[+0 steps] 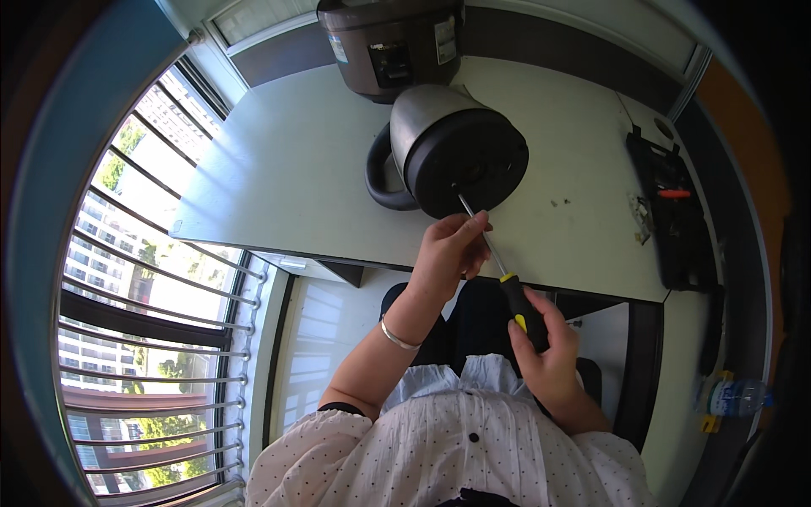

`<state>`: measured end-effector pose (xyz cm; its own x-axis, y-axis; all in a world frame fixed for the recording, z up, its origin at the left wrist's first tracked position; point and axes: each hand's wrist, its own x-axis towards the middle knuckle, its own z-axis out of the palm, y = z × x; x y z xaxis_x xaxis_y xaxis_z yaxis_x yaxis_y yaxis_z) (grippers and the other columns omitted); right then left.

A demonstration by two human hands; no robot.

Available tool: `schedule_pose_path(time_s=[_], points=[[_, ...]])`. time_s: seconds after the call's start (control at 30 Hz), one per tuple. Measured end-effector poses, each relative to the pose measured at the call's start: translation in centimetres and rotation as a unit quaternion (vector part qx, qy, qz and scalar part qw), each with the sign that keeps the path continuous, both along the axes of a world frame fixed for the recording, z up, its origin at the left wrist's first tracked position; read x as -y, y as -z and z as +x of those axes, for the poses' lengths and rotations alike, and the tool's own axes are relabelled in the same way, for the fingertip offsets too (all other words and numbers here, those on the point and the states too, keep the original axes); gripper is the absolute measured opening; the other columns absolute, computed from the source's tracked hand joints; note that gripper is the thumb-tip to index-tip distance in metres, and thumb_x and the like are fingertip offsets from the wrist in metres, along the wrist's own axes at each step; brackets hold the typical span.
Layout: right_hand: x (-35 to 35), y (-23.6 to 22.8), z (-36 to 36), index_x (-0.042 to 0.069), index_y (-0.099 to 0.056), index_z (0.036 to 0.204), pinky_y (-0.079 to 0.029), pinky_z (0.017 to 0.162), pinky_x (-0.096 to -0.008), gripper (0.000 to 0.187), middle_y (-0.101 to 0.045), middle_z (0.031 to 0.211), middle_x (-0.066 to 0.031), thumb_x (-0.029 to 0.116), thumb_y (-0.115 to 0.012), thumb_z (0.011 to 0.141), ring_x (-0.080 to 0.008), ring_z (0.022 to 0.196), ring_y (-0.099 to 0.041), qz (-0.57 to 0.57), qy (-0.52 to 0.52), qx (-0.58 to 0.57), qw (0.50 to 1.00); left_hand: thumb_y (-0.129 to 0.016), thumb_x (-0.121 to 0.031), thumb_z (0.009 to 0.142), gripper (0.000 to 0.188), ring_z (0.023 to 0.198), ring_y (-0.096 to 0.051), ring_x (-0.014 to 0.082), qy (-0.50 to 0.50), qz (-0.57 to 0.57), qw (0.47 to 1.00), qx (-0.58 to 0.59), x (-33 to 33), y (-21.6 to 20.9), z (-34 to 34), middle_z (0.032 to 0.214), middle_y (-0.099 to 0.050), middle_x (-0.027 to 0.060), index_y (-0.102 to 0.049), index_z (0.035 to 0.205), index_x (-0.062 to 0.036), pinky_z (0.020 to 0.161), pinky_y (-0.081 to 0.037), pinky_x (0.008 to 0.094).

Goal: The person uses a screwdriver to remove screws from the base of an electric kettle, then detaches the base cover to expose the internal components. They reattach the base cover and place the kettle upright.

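Right hand: curled round screwdriver | left hand: pinching shaft | kettle: just beyond left

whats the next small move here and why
Probably a small twist of the screwdriver by the right hand, which grips its handle: the tip appears to meet the black base of the tipped kettle, with the left hand at the shaft.

White dotted blouse, silver bracelet
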<state>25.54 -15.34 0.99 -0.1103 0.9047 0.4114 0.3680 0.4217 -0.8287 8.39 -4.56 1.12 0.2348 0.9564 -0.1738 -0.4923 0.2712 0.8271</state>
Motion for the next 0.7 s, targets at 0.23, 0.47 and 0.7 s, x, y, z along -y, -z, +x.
schedule_pose_path(time_s=[0.23, 0.47, 0.7], points=[[0.0, -1.5, -0.5, -0.003, -0.047, 0.126, -0.048, 0.059, -0.0285, 0.050, -0.059, 0.086, -0.0146, 0.002, -0.061, 0.079, -0.0209, 0.065, -0.059, 0.091, 0.011, 0.092, 0.992, -0.055, -0.026, 0.094, 0.028, 0.040, -0.051, 0.0109, -0.027, 0.027, 0.999, -0.012, -0.1, -0.2, -0.2, 0.057, -0.057, 0.0075, -0.057, 0.087, 0.0009, 0.035, -0.033, 0.0209], [0.7, -1.6, 0.0, -0.003, -0.037, 0.136, -0.043, 0.066, -0.0211, 0.059, -0.057, 0.105, -0.0092, -0.002, -0.056, 0.080, -0.0102, 0.071, -0.052, -0.261, -0.086, -0.316, 0.908, -0.053, -0.026, 0.095, 0.029, 0.040, -0.051, 0.0115, -0.030, 0.036, 0.999, 0.015, -0.2, -0.1, -0.5, 0.056, -0.056, 0.0071, -0.056, 0.087, 0.0011, 0.035, -0.033, 0.0215], [0.7, -0.3, -0.8, -0.006, -0.043, 0.129, -0.045, 0.074, -0.0270, 0.051, -0.056, 0.103, -0.0167, -0.003, -0.057, 0.080, -0.0174, 0.084, -0.056, 0.017, -0.064, -0.041, 0.997, -0.057, -0.025, 0.092, 0.028, 0.044, -0.051, 0.0092, -0.083, 0.079, 0.982, -0.148, 0.7, -1.2, -1.4, 0.059, -0.057, 0.0058, -0.062, 0.089, 0.0026, 0.040, -0.037, 0.0202]])
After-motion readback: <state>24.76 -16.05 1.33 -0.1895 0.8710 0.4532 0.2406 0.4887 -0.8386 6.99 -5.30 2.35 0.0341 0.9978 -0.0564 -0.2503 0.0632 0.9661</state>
